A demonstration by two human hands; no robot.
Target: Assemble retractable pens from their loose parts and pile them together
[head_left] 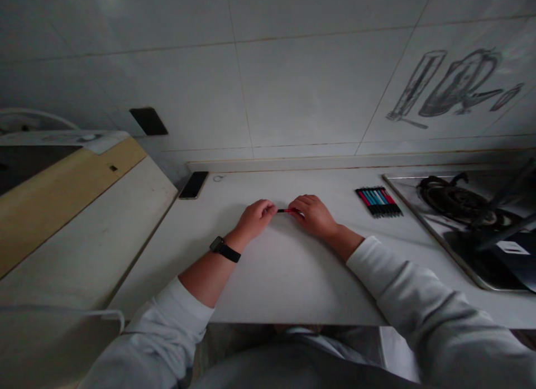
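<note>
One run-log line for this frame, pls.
left hand: on pen, black part | right hand: on pen, red part | pen row: beside stove | phone: counter, left

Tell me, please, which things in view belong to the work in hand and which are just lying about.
Belonging to the work:
red-and-black pen, held by left hand and right hand
row of pens, probably

Apparently unrelated:
phone, lying by
stove burner, a fixture

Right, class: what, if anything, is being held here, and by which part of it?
What looks like a red-and-black pen: the left hand holds its black part, the right hand its red part.
</note>
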